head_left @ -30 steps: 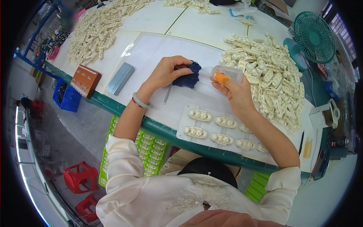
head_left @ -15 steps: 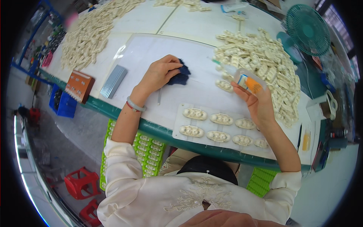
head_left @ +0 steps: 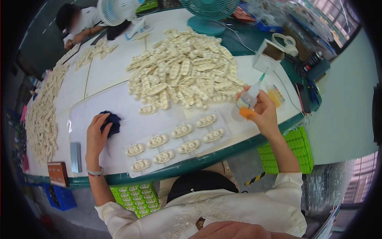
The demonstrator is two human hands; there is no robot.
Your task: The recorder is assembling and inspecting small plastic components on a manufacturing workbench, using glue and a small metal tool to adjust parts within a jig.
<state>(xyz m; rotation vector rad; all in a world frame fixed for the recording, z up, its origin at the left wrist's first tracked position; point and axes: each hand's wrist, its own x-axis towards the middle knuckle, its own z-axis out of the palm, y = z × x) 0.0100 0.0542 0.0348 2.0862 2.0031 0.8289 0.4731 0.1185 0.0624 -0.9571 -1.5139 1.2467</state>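
My left hand (head_left: 97,133) rests on the white table at the left, its fingers closed on a dark blue cloth (head_left: 113,124). A thin light stick (head_left: 107,150) lies just below the cloth. Raised over the right side of the table, my right hand (head_left: 264,111) grips a clear squeeze bottle (head_left: 245,100). The bottle has an orange patch low down and a thin green nozzle pointing up and to the right. Between my hands, a translucent white tray (head_left: 169,141) carries two rows of cream oval pieces (head_left: 157,140) with small bumps.
A large heap of cream pieces (head_left: 187,67) lies beyond the tray, and another heap (head_left: 41,115) lines the left. A teal fan (head_left: 207,26), a white box (head_left: 268,55) and headphones (head_left: 287,44) stand at the back right. Another person (head_left: 81,24) sits far left.
The view has swung to the right. My right hand has carried the bottle away from the heap and tray, turning its nozzle upward. My left hand still holds the cloth.
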